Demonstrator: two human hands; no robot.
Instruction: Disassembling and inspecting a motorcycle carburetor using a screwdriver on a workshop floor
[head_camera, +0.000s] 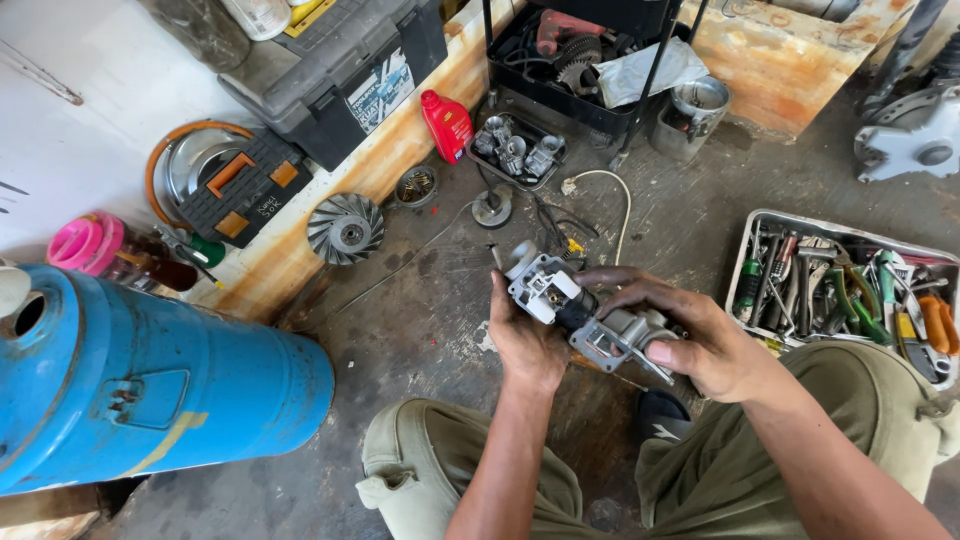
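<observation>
Overhead, head view: both hands hold one grey metal carburetor above the stained concrete floor. Left hand cups its underside, fingers curled shut against the pale end. Right hand wraps over the top, thumb pressed on a bracket. Beyond the right knuckles sits a tray of hand tools; past the left fingertips, a red oil bottle; well left, a blue tank.

Even daylight over my workspace, brightest on the white wall upper left, soft shadow under my hands on the concrete floor, mild glare on the blue tank, sharp centre, wide-lens bending toward the edges
</observation>
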